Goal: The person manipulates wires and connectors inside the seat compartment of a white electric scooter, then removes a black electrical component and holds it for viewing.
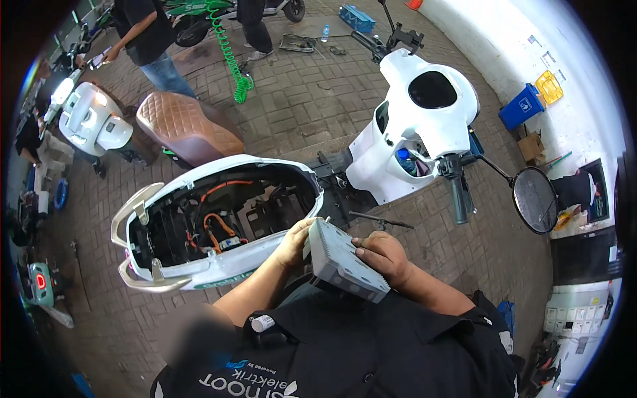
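Close in front of my chest I hold a flat grey metal box point(340, 257) with a finely ridged edge and round marks on its faces. My left hand point(296, 243) grips its left end. On the opposite side my right hand point(385, 257) is closed on the box, thumb and fingers against its upper face. Just beyond my left forearm is the white scooter body point(219, 273), its seat opening uncovered. Inside that opening, orange cables point(215, 229) and black parts show. The brown quilted seat point(189, 129) is tilted up behind it.
The scooter's white front point(415, 99) with handlebar and mirror point(535, 200) rises to the right. A coiled green hose point(229, 60) hangs ahead. Another person point(149, 40) stands at the far left near a second white scooter point(96, 123). A blue bin point(521, 107) is by the wall.
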### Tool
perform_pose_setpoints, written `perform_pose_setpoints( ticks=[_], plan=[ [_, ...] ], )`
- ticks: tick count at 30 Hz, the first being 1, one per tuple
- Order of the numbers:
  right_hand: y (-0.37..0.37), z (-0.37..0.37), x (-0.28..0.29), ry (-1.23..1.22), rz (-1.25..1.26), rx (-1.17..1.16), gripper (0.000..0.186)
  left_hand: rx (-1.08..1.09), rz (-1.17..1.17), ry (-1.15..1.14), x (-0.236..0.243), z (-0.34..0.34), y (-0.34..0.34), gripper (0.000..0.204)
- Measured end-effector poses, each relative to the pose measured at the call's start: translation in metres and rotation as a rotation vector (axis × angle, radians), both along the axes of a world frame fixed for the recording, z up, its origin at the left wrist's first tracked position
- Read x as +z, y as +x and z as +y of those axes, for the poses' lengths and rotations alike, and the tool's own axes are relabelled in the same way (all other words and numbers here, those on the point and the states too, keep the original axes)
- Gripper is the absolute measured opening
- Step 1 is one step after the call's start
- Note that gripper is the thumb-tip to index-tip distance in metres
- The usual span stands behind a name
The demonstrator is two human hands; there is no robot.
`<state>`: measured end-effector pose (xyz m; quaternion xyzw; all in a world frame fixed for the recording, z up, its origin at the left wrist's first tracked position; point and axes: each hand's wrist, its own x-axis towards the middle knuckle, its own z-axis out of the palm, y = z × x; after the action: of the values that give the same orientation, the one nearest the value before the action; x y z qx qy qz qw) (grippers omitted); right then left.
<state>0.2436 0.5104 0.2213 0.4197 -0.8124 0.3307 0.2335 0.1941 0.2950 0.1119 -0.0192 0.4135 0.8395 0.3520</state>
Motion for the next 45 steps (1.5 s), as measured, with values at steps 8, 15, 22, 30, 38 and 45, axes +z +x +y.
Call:
perform_pose_setpoints(
  ticks=[8, 15, 22, 30, 38, 45],
  plan=[
    [-0.018, -0.030, -0.018, -0.145, -0.128, -0.175, 0.053, -0.214, 0.126, -0.020, -0.001, -0.019, -0.042, 0.071],
    [-0.046, -0.008, -0.042, -0.127, -0.318, -0.251, 0.047, -0.220, -0.031, 0.010, -0.065, -0.030, -0.042, 0.060],
    [-0.127, 0.072, -0.150, -0.492, -0.941, -0.520, 0.063, -0.218, -0.228, 0.117, -0.084, -0.055, -0.024, 0.024],
    [-0.209, 0.147, -0.368, -0.433, -1.465, -0.682, 0.056, 0.073, -0.522, 0.175, -0.115, -0.042, 0.027, 0.024],
    [-0.254, 0.133, -0.451, 0.174, -1.661, -0.382, 0.069, 0.031, -0.531, 0.018, -0.182, -0.019, 0.059, 0.024],
    [-0.231, 0.127, -0.510, 0.346, -1.646, -0.356, 0.081, -0.145, -0.602, -0.104, -0.195, -0.008, 0.061, 0.022]
  ],
)
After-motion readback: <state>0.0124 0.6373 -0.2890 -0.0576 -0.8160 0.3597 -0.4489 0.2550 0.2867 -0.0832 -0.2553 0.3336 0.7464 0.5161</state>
